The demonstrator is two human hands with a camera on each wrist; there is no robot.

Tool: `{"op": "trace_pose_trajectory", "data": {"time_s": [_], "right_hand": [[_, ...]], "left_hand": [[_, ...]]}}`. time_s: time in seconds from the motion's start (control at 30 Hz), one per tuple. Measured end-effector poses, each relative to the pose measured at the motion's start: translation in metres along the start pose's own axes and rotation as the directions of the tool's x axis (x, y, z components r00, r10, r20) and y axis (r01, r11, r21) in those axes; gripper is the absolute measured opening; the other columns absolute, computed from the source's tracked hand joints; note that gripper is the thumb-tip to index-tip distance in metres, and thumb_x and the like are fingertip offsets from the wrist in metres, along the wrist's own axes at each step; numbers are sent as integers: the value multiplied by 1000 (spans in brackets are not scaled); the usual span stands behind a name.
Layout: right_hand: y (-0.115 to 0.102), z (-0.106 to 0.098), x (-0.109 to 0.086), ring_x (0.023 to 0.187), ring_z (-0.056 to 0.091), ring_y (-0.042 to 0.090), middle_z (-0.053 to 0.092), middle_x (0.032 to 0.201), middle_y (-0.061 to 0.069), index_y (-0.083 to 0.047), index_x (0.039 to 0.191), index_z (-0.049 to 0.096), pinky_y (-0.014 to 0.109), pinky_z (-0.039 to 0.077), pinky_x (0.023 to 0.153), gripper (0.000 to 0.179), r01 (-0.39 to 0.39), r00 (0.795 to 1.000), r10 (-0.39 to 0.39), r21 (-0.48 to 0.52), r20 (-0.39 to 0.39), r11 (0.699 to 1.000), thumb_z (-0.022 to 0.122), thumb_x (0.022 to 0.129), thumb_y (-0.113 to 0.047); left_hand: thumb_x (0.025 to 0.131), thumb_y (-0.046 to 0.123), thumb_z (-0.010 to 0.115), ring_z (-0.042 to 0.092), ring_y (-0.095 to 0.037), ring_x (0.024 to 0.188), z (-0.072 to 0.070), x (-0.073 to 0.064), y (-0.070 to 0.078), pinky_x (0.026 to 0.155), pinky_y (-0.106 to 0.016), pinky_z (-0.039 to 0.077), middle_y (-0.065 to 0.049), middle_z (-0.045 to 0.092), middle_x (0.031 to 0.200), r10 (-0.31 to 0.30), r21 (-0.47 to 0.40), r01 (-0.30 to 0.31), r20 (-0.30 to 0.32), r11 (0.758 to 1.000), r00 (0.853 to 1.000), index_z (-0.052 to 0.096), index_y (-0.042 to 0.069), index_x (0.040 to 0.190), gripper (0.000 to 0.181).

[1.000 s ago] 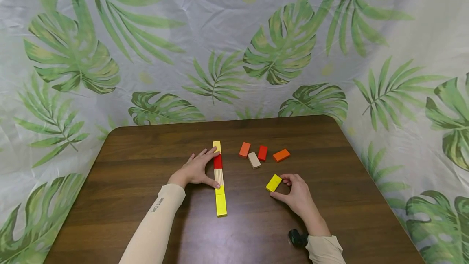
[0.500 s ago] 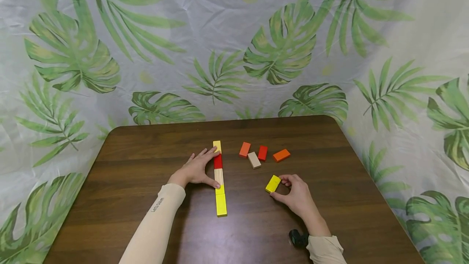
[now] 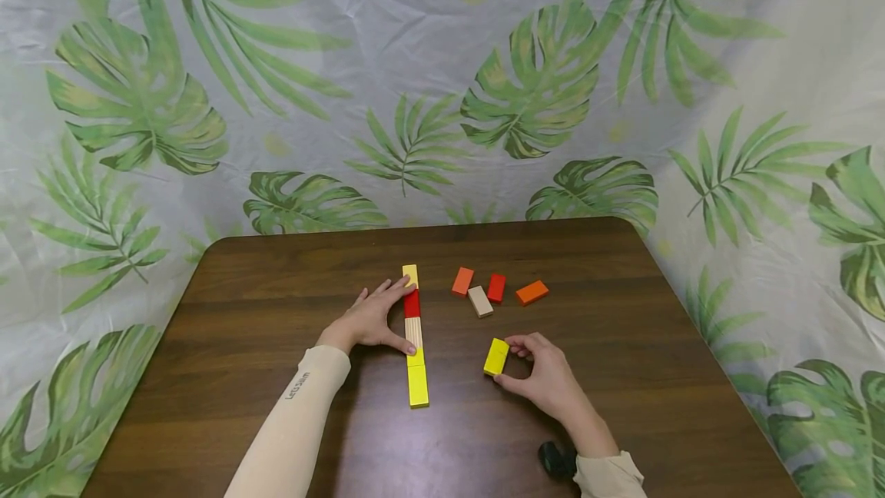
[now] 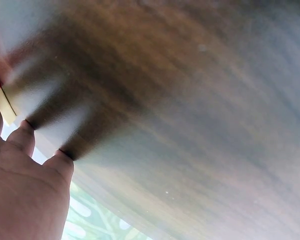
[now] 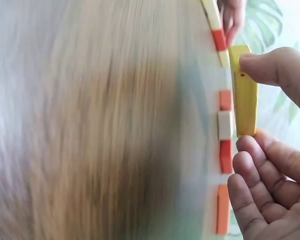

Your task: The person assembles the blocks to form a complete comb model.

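Note:
My right hand [image 3: 542,375] pinches a yellow block [image 3: 495,357] by its ends between thumb and fingertips. In the right wrist view, the same yellow block [image 5: 246,95] stands out between the thumb and the index fingertip. Left of it, a straight end-to-end row holds a pale yellow block [image 3: 410,271], a red block [image 3: 412,304], a striped wooden block [image 3: 412,329] and bright yellow blocks [image 3: 418,386]. Across this row spreads my left hand [image 3: 369,320]. Its thumb touches a lower block and its index finger lies over the pale yellow and red ones.
Loose blocks lie toward the back right: an orange-red one [image 3: 462,281], a plain wooden one [image 3: 480,301], a red one [image 3: 496,287] and an orange one [image 3: 531,293]. The brown table [image 3: 276,267] ends at a leaf-print curtain [image 3: 415,60].
My right hand has carried the yellow block leftward, toward the row, and turned it more upright in the head view. The left hand and the row have stayed put.

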State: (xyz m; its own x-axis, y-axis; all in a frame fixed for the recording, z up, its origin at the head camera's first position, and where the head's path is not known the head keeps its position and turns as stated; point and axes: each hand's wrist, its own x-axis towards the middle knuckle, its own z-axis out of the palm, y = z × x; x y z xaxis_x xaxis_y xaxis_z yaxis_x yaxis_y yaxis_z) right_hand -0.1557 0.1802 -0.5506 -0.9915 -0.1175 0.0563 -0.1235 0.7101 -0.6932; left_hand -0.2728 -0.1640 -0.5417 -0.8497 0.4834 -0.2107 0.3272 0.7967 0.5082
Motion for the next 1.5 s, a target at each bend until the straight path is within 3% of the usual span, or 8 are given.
{"op": "trace_pose_trajectory", "data": {"time_s": [0.47,0.77,1.5], "right_hand": [[-31,12,-16,102,69,20,70,110,0,-11,124,74,37,63,95,55,179,980,-183,54,82,982,99,75,-20],[-46,20,-25,104,67,22,71,114,1,-16,126,73,40,61,96,55,226,957,-240,100,164,969,97,77,-21],[-61,40,-30,105,65,18,71,115,1,-14,128,74,31,59,96,52,334,884,-378,192,274,923,94,80,-20]], "left_hand": [[72,63,94,14,-35,170,0,0,1,133,-70,8,5,15,183,-7,8,7,5,1000,1000,32,24,171,123],[71,63,95,13,-35,170,-1,-1,1,133,-70,7,5,15,183,-9,1,9,4,1000,1000,32,25,171,124],[71,63,95,15,-35,169,1,-1,-1,132,-71,9,3,17,182,13,-2,-13,-15,1000,1000,34,23,170,124]]}}
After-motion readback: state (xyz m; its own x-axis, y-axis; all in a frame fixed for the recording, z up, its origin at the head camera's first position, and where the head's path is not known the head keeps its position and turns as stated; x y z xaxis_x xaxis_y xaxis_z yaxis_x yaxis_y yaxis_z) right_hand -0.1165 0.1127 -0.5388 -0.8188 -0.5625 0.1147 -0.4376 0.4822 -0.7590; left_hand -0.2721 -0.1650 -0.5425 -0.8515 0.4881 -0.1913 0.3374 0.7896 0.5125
